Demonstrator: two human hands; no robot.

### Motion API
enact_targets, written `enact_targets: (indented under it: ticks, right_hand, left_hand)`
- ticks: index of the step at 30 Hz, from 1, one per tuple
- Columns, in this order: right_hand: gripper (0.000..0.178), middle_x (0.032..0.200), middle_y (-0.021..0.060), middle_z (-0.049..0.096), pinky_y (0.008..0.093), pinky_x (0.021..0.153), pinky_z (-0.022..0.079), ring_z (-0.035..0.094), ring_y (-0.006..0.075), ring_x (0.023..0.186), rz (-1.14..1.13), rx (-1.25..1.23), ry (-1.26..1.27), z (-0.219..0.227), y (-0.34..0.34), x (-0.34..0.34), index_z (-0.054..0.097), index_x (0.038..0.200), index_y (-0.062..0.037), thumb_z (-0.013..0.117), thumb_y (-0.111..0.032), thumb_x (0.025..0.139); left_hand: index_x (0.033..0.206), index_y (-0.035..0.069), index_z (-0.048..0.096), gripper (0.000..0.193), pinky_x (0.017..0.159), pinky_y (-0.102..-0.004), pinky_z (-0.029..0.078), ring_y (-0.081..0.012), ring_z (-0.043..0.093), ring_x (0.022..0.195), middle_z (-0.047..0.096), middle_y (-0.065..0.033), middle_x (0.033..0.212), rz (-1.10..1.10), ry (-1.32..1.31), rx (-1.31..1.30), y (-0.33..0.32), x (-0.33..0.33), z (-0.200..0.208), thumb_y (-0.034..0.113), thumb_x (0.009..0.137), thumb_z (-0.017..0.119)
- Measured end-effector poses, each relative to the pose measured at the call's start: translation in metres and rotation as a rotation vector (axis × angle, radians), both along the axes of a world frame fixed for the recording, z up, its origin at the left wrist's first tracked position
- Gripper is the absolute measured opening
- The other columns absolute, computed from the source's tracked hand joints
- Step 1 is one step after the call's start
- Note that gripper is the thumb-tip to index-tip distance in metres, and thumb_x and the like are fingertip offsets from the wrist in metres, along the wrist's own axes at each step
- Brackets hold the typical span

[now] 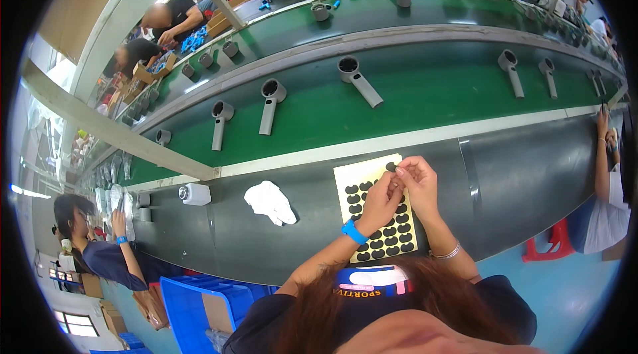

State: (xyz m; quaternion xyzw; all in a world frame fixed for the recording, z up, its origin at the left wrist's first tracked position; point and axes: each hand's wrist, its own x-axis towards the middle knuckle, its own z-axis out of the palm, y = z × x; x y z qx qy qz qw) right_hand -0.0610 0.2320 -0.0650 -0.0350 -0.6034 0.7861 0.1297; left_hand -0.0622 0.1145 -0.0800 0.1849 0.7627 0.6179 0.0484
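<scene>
A pale yellow sheet (343, 177) bearing rows of black rounded stickers (392, 240) lies on the dark worktable in front of me. My right hand (421, 184) is over its far right corner, thumb and fingers pinched at the edge of one black sticker (391, 167). Close beside it, my left hand (383, 202) rests over the sheet's middle, its fingers closed and their tips near the right fingertips. Whatever the left fingers may hold is hidden. A blue band is on my left wrist, a bracelet on my right.
A crumpled white cloth (270, 202) and a grey-white part (194, 194) lie to the left. Beyond the table, a green conveyor (438, 95) carries several grey handheld fan bodies (359, 80). Co-workers sit at both sides and across. A blue crate (193, 304) stands at lower left.
</scene>
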Motion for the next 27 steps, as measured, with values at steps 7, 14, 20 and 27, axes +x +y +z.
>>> enact_targets:
  ticks: [7,14,20,27]
  right_hand:
    - [0.006,0.079,0.0009,0.061,0.0188,0.063,0.05,0.057,0.0045,0.07,-0.025,-0.039,0.011,0.008,-0.001,0.0,0.058,0.092,-0.0003,0.061,0.0,0.087]
    - [0.007,0.079,0.0006,0.061,0.0188,0.064,0.049,0.057,0.0045,0.071,-0.002,-0.019,-0.019,0.0,0.003,0.0,0.058,0.092,0.0006,0.062,0.0,0.087]
    - [0.006,0.079,0.0002,0.061,0.0187,0.063,0.047,0.055,0.0041,0.069,-0.024,0.012,0.01,-0.004,0.005,-0.002,0.058,0.092,0.0,0.062,-0.001,0.087]
    - [0.006,0.079,0.0009,0.061,0.0189,0.064,0.047,0.056,0.0046,0.069,-0.026,0.021,0.012,-0.006,0.005,-0.002,0.058,0.092,-0.0001,0.061,-0.001,0.087]
  left_hand:
    - [0.102,-0.001,0.05,0.015,0.058,-0.025,0.047,-0.0122,0.059,0.065,0.062,-0.0082,0.077,0.005,0.002,0.007,0.002,0.0,0.001,0.001,0.088,0.056]
    - [0.104,-0.001,0.05,0.017,0.057,-0.0246,0.046,-0.0115,0.057,0.063,0.06,-0.008,0.075,0.003,-0.024,0.004,0.003,0.0,0.002,0.002,0.089,0.057]
    - [0.107,-0.001,0.05,0.02,0.055,-0.0254,0.045,-0.0134,0.057,0.062,0.061,-0.0085,0.076,0.018,0.028,0.025,0.006,-0.001,-0.001,0.002,0.088,0.056]
    - [0.113,-0.002,0.049,0.026,0.06,-0.0234,0.047,-0.01,0.056,0.067,0.06,-0.0064,0.08,-0.006,-0.015,0.039,0.005,-0.001,0.004,0.0,0.089,0.055]
